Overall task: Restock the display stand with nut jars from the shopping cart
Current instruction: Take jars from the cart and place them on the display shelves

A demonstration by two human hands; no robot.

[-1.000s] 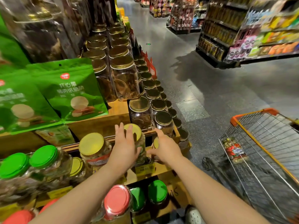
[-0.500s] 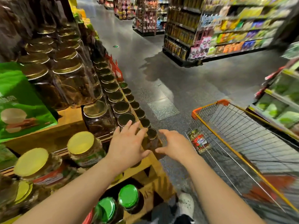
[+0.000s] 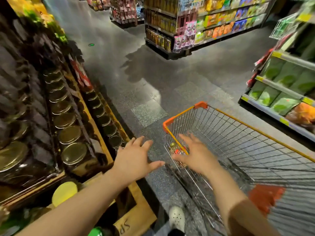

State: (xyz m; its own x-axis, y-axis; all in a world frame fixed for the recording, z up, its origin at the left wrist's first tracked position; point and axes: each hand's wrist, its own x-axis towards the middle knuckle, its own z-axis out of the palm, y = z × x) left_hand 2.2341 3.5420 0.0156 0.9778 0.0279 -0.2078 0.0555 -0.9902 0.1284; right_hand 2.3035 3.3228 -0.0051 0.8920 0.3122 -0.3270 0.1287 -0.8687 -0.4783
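The wooden display stand (image 3: pixel 100 143) fills the left side, stacked with gold-lidded nut jars (image 3: pixel 73 153); a yellow-lidded jar (image 3: pixel 64 193) sits lower down. The wire shopping cart (image 3: pixel 184 114) with orange trim stands at the right. One jar with a red label (image 3: pixel 178 150) lies inside it near the front corner, partly hidden by the wires. My left hand (image 3: pixel 134 159) hovers with fingers spread over the floor between stand and cart, holding nothing. My right hand (image 3: pixel 196 155) is spread over the cart's near rim, just beside the jar, also holding nothing.
Grey speckled floor (image 3: pixel 150 92) runs between stand and cart. A shelf of green packs (image 3: pixel 283 92) stands at the right, another product shelf (image 3: pixel 204 24) across the aisle. My white shoe (image 3: pixel 177 218) is at the bottom, by the cart's red handle end (image 3: pixel 265 198).
Both hands left the yellow-lidded jars on the stand and swung right toward the cart. The view turned right with them.
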